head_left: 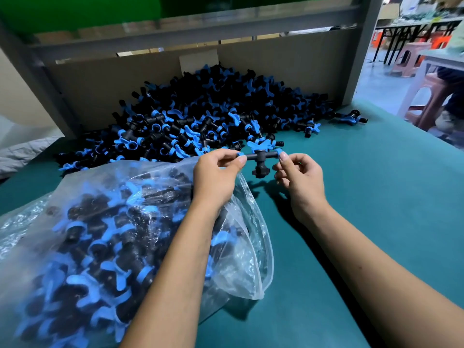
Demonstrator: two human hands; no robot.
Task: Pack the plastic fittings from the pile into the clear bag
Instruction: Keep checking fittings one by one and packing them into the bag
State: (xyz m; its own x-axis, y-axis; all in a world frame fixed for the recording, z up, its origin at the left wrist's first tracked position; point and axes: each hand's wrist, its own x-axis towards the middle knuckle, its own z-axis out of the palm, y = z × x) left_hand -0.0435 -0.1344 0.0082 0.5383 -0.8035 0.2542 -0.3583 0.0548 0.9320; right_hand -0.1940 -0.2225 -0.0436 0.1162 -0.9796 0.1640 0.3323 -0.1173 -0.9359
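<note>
A big pile of black and blue plastic fittings (200, 114) lies against the cardboard back wall. One black T-shaped fitting (261, 159) with blue ends hangs in the air in front of the pile. My left hand (216, 177) pinches its left end and my right hand (298, 179) pinches its right end. The clear bag (88, 234), holding several fittings, lies at the lower left on the green table, its mouth under my left wrist.
The green table top (364, 209) stretches to the right. A stray fitting (351, 118) lies near the table's far right edge. A grey metal frame post (361, 51) stands behind it. Plastic stools (426, 101) and a seated person's leg are beyond the edge.
</note>
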